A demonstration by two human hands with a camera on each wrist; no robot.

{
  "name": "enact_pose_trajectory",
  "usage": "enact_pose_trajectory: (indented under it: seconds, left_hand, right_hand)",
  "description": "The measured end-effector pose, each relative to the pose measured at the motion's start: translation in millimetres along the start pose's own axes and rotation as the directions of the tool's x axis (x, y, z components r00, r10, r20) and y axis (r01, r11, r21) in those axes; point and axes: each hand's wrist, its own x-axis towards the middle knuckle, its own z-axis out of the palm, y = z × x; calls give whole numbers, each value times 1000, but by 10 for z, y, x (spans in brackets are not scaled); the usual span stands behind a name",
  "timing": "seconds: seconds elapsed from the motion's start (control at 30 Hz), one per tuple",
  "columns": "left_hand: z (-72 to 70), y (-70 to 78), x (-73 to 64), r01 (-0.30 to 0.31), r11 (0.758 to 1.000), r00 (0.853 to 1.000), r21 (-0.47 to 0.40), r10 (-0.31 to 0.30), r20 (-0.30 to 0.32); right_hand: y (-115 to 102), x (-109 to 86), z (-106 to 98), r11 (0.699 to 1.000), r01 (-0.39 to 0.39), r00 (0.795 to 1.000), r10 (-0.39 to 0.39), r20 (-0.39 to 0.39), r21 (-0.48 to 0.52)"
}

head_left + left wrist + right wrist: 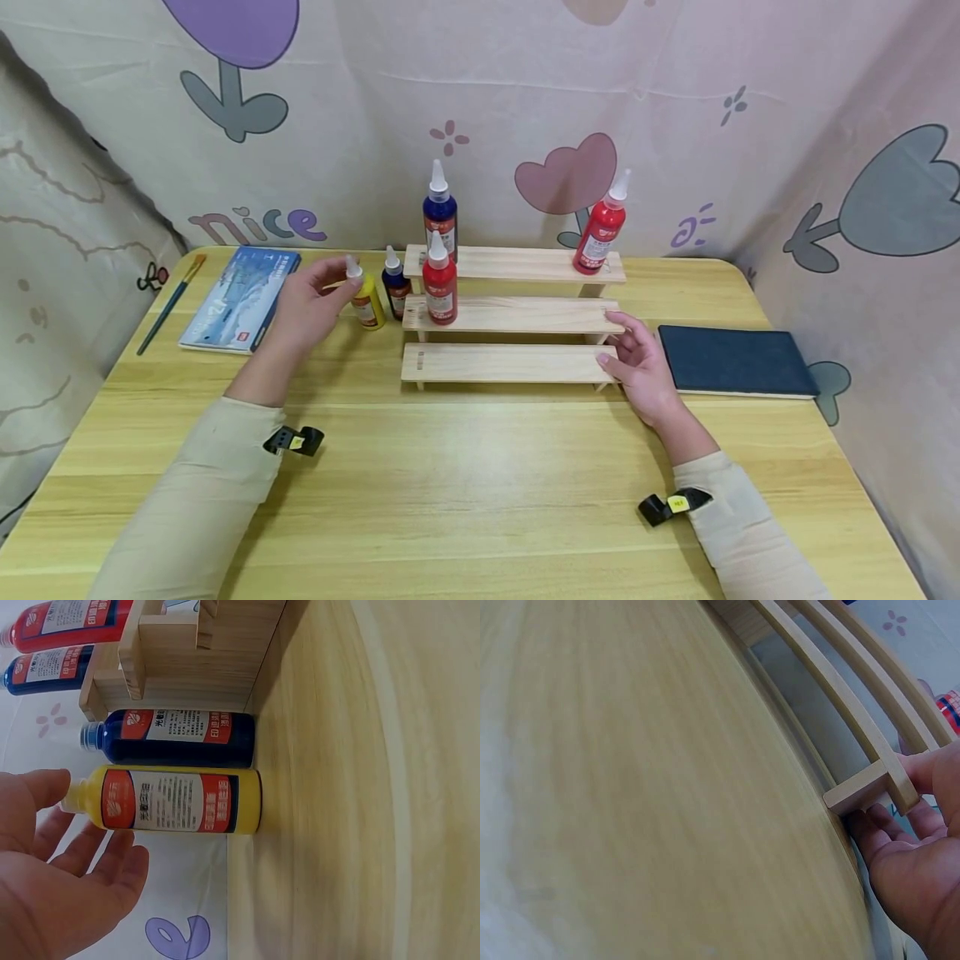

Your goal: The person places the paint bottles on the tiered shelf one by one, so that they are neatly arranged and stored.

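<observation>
My left hand [311, 300] pinches the white nozzle cap of a yellow paint bottle [367, 303], thumb at the cap and the other fingers bent beside it. That bottle stands upright on the table [330, 847], close beside a dark blue bottle [180, 738] left of a three-step wooden rack [510, 364]. At the rack's right end my right hand [643, 367] grips it, the thumb on the lowest step and fingers up by the middle one. In the right wrist view, fingertips [866, 829] reach behind the end leg.
A blue bottle [440, 212] and a red bottle [600, 233] stand at opposite ends of the top step. Another red bottle [440, 287] is on the middle step's left. Leftward lie a blue-covered book [240, 300] and a paintbrush [172, 304]; a dark notebook [738, 360] lies right.
</observation>
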Motion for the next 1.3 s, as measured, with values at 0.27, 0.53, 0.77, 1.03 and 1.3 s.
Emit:
enact_pose_trajectory:
  seconds: [0.27, 0.53, 0.77, 1.03, 1.3]
  left_hand:
    - [18, -63, -4, 14, 998, 1000, -58, -16, -21]
    - [56, -158, -35, 24, 999, 999, -40, -25, -24]
    - [91, -218, -79, -10, 998, 996, -62, 4, -93]
    - [85, -271, -193, -26, 992, 981, -121, 1, -196]
    - [76, -253, -345, -11, 982, 979, -188, -28, -202]
  right_hand:
    - [4, 2, -4, 1000, 2, 1000, -2, 2, 5]
    - [11, 1, -10, 1000, -1, 1000, 1, -2, 1]
    - [11, 6, -3, 1000, -2, 1000, 2, -4, 9]
    - [26, 19, -2, 1000, 8, 1000, -8, -8, 24]
    - [15, 16, 0, 1000, 2, 1000, -2, -8, 18]
